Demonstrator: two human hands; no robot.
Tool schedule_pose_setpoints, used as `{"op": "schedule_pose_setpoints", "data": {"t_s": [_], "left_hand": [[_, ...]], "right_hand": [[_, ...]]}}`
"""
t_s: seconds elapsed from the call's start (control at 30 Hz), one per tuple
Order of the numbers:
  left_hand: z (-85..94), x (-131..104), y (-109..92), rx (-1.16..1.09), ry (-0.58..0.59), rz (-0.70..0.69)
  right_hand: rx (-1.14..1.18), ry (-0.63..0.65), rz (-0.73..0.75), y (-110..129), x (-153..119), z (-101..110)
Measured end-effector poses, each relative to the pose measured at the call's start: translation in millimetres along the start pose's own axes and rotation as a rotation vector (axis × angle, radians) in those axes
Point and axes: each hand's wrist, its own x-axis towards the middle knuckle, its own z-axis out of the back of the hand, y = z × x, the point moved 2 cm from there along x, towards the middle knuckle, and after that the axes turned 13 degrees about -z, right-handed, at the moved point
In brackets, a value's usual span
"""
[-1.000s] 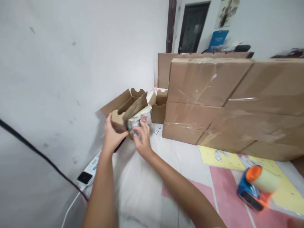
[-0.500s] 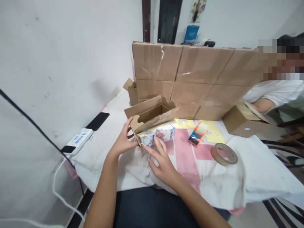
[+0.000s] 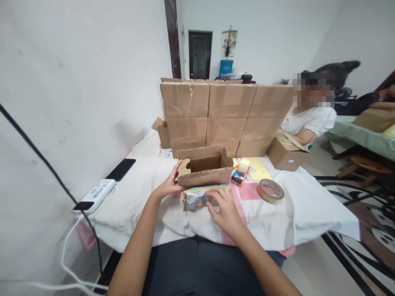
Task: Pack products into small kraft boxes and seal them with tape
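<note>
While the left hand (image 3: 169, 186) grips the near-left corner of an open cardboard box (image 3: 205, 176), its thumb in front and fingers behind, the right hand (image 3: 224, 209) rests with bent fingers on a printed packet (image 3: 194, 197). Whether those fingers pinch the packet or merely press it, I cannot tell. The box stands upright, flaps raised, ahead of both hands and mostly to the right of the left one. The packet lies lengthwise along the near side of the box, between the two hands, its right end partly covered by the right hand. Noted to the right of the box: a tape dispenser (image 3: 240, 176), then a tape roll (image 3: 266, 194). Behind rises a wall of taped boxes (image 3: 226, 100).
</note>
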Motion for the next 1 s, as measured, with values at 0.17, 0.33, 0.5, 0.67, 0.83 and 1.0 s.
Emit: {"op": "schedule_pose_setpoints", "data": {"t_s": [0.17, 0.33, 0.5, 0.67, 0.83, 1.0], "left_hand": [[3.4, 7, -9, 0.388, -0.064, -0.221], [5.2, 30, -24, 0.636, -0.075, -0.268], [8.0, 47, -25, 0.641, -0.055, -0.245], [10.2, 39, -22, 0.508, -0.25, -0.345], [3.5, 26, -21, 0.495, -0.361, -0.384], [-3.6, 17, -15, 0.512, -0.454, -0.341]], "right_hand": [[-0.455, 0.087, 0.103, 12, 24, 4], [-0.587, 0.322, 0.097, 9, 39, -10], [-0.427, 0.339, 0.088, 10, 38, 9], [0.135, 0.285, 0.02, 17, 36, 69], [0.473, -0.164, 0.064, 42, 74, 138], [0.056, -0.038, 0.274, 90, 145, 138]]}}
